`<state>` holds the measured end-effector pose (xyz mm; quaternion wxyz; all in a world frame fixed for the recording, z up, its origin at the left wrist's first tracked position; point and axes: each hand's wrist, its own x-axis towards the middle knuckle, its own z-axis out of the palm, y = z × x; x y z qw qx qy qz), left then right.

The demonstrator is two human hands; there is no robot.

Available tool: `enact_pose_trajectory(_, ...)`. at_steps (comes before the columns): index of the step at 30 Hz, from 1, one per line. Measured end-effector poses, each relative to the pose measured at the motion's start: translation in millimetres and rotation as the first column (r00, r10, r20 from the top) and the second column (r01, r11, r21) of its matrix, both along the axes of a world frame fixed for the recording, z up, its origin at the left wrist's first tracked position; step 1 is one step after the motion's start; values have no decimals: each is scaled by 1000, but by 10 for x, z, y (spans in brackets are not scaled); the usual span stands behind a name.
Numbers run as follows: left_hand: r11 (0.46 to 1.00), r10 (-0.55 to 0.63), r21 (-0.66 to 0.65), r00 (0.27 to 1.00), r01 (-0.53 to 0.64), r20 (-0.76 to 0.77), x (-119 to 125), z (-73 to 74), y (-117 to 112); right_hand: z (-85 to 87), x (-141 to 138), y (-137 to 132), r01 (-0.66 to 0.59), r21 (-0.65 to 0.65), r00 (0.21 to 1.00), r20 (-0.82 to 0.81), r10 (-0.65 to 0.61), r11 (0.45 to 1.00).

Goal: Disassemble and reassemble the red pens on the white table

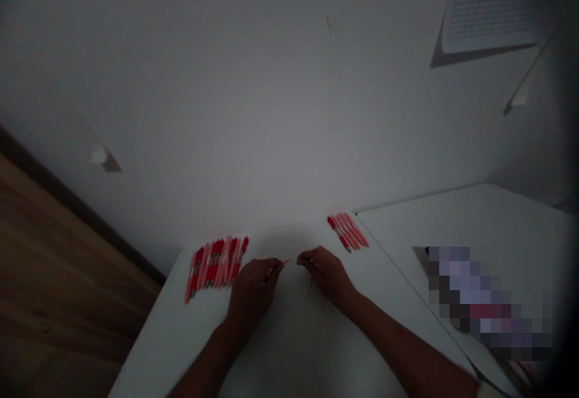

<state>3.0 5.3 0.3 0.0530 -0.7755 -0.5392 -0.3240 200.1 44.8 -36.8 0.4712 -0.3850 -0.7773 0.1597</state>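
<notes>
While my left hand (254,283) pinches a slim pink piece (286,261), mostly hidden, above the smooth white tabletop (280,337), my right hand (326,272) faces it, fingertips together, contents too small to tell. Left: pen cluster (218,262), slender cylindrical barrels, pink and red, some grey-tipped. Right: pen row (347,232), one red, several pink, slanted. Behind: plain matte wall (280,114).

Left grip (254,284) pinches a thin pink piece (286,261) near the right grip (328,275). Pens (219,260) form 2 groups on the worktop (289,350).
</notes>
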Motion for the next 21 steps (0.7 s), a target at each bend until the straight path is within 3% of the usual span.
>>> enact_pose_trajectory(6,998,-35,61,999,34,10,12,0,-3,8,-4,-5,-16,-10,1000,8,16,1000)
enact_pose_trajectory(21,998,-64,8,998,63,7,7,-21,11,11,2,-21,-49,-21,999,6,49,999)
